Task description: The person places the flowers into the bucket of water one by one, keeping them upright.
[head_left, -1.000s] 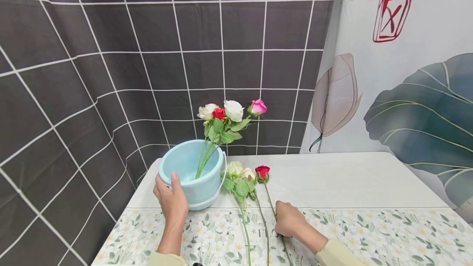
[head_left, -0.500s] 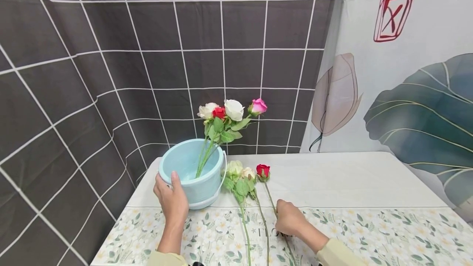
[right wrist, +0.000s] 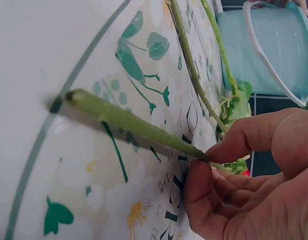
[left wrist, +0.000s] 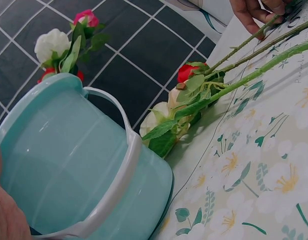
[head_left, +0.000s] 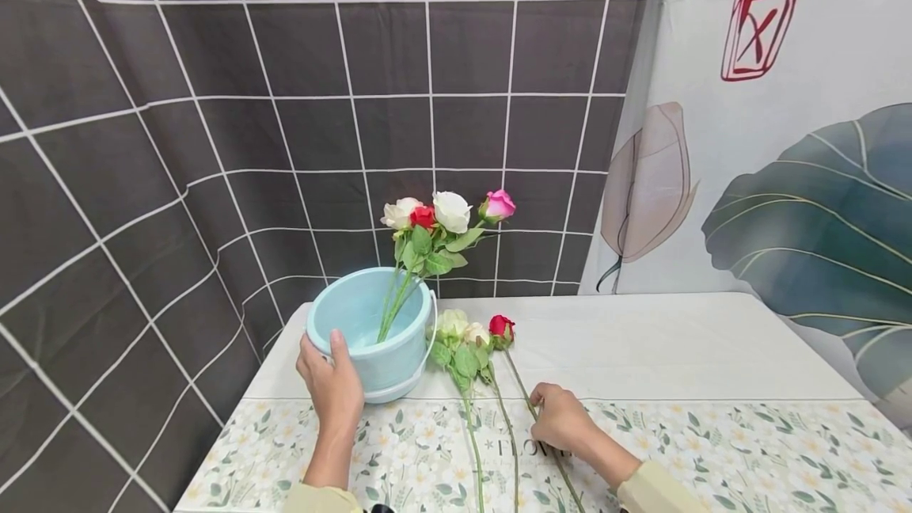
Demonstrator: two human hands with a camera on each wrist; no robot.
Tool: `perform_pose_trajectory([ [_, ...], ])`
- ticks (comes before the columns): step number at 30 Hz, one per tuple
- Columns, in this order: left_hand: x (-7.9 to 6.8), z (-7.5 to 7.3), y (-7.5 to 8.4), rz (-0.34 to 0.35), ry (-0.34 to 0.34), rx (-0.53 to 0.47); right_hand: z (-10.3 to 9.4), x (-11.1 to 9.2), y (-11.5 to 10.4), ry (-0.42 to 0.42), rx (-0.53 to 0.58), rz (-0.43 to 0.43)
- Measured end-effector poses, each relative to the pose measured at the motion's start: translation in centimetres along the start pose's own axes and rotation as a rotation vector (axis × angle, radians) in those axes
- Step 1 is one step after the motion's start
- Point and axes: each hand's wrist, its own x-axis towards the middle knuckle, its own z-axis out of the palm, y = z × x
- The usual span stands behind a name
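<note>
My left hand (head_left: pixel 333 390) grips the near left rim of a light blue bucket (head_left: pixel 387 374), thumb over the edge. White, cream, red and pink roses (head_left: pixel 451 214) stand in the bucket, leaning right against its rim. My right hand (head_left: pixel 565 420) pinches the stem of a red rose (head_left: pixel 502 328) between thumb and fingers. In the right wrist view the cut end of that stem (right wrist: pixel 139 130) sticks out past the fingertips, close over the tablecloth. Two pale roses (head_left: pixel 452 324) with green leaves lie between the bucket and the red rose.
The bucket's white handle (left wrist: pixel 119 175) hangs down its right side. A floral tablecloth (head_left: pixel 712 450) covers the front of the table, plain white behind. A dark gridded curtain (head_left: pixel 463 133) hangs at the back and left, a leaf-printed one (head_left: pixel 805 220) at the right.
The red rose has shifted slightly; its bloom moved left and its stem end right. My right hand's fingers have moved a little along with it. The left hand and bucket stay put.
</note>
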Motion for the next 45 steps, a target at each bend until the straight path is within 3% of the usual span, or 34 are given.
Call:
perform_pose_trajectory([
  [10,0.0,0.0,0.1,-0.004,-0.001,-0.001,-0.1,0.3,0.8,-0.038,0.262,-0.038],
  [15,0.1,0.0,0.0,-0.009,0.002,0.001,-0.4,0.2,0.7,-0.026,0.340,-0.030],
  [28,0.0,0.0,-0.1,0.005,-0.002,-0.004,-1.2,0.5,0.1,0.041,0.473,0.009],
  [45,0.0,0.1,-0.1,0.002,0.006,-0.006,-2.4,1.5,-0.7,0.090,0.544,0.028],
])
